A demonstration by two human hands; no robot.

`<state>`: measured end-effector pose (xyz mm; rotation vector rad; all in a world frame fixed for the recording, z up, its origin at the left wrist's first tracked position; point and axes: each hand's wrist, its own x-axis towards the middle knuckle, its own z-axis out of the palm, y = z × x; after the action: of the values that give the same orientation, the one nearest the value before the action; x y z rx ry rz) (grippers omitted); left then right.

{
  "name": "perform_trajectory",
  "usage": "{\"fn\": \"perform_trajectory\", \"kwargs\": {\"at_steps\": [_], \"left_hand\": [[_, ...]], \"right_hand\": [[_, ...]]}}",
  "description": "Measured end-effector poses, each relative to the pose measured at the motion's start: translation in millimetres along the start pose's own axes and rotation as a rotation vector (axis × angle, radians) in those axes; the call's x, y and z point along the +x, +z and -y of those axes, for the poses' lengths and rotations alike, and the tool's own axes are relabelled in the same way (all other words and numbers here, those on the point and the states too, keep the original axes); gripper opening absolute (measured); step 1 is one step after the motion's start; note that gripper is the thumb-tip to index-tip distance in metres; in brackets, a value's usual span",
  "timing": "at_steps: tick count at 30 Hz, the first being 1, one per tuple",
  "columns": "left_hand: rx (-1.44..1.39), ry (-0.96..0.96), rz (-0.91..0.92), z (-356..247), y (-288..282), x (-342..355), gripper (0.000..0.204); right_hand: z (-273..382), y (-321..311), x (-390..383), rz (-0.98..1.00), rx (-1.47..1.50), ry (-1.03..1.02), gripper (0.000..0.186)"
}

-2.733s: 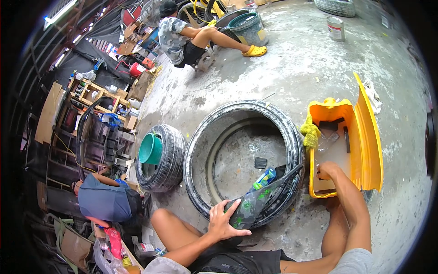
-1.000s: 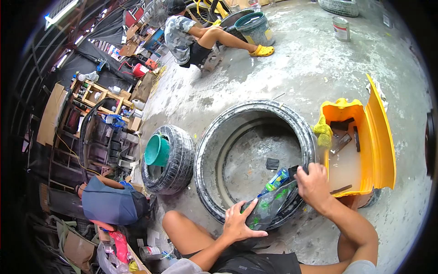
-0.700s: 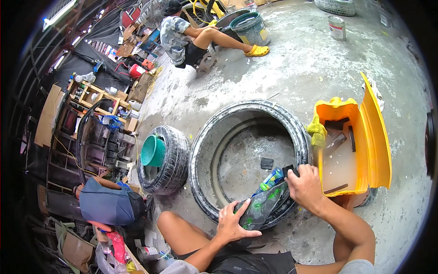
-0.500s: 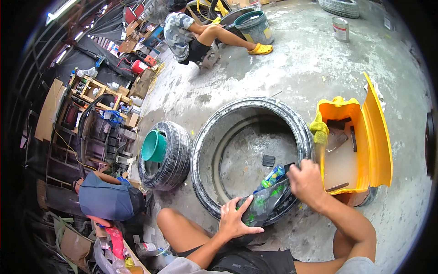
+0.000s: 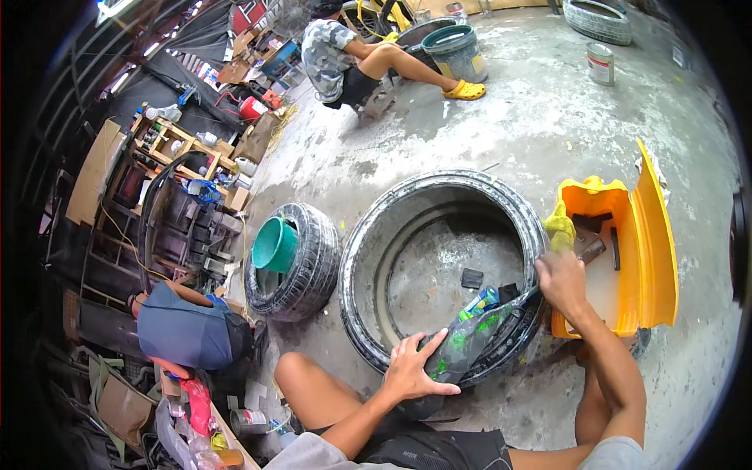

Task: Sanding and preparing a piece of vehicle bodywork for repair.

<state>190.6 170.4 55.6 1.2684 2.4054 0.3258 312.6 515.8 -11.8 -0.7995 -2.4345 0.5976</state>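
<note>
A dark, curved panel with bright green marks (image 5: 470, 345) leans across the near rim of a large tyre (image 5: 359, 313). My left hand (image 5: 419, 364) lies on the panel's lower end, its fingers and thumb spread. At the tyre's right rim, my right hand (image 5: 562, 282) is closed at the lower end of a yellow cloth (image 5: 559, 223); its fingertips are partly hidden. The cloth hangs at the edge of a yellow container (image 5: 623, 266). Beside the panel, inside the tyre, are a blue-and-green printed item (image 5: 482, 301) and a small black block (image 5: 508, 293).
Another black piece (image 5: 471, 278) lies inside the tyre. Cloudy water and dark pieces sit in the yellow container. To the left, a green bucket (image 5: 274, 244) rests in a smaller tyre (image 5: 313, 274). Two other people sit nearby, one far (image 5: 329, 59), one left (image 5: 184, 325).
My right hand has left the panel's upper end and moved right to the yellow cloth. The black block near it now shows inside the tyre. My left hand stays on the panel.
</note>
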Motion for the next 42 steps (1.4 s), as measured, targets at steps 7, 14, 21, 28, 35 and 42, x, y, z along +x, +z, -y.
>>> {"fn": "perform_trajectory", "kwargs": {"at_steps": [7, 14, 21, 28, 35, 42], "left_hand": [[-0.046, -0.034, -0.102, -1, -32, 11, 0.131], [-0.05, -0.006, -0.054, 9, -15, 17, 0.134], [0.042, -0.019, 0.033, 1, 4, 8, 0.132], [0.08, -0.069, -0.024, -1, -3, -1, 0.131], [0.126, -0.003, -0.126, -6, 3, -4, 0.126], [0.152, 0.052, -0.206, -14, 6, -5, 0.124]], "right_hand": [[26, -3, 18, 0.014, 0.084, -0.196, 0.016], [-50, -7, 36, 0.04, 0.15, 0.118, 0.031], [20, -18, -17, 0.1, 0.146, -0.263, 0.023], [26, -32, -7, 0.148, 0.084, -0.284, 0.028], [33, -15, -20, 0.049, 0.086, -0.372, 0.029], [14, -15, -9, 0.041, 0.013, -0.171, 0.024]]}}
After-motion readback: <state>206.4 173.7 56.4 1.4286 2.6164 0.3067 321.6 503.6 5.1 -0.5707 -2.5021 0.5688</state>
